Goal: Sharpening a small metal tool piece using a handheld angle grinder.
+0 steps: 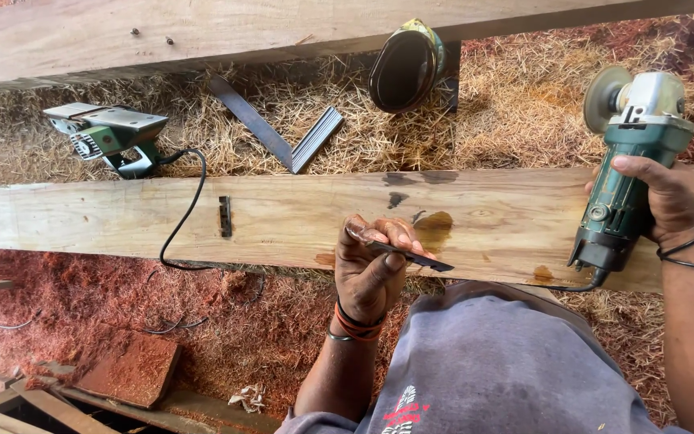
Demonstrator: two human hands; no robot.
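Two hands at work over a pale plank on straw and sawdust.

The left hand [371, 265] pinches a thin dark blade [411, 255] over the plank's [283, 221] near edge, beside a brown stain [434, 229]. The right hand [672, 201] is clenched around a green angle grinder [628, 169], disc up, over the plank's right end. A small dark slot [225, 215] sits in the plank. Beyond it on the straw lie a green power planer [106, 135], its black cord [182, 217] crossing the plank, a metal square [279, 133] and a dark round tin [405, 68].
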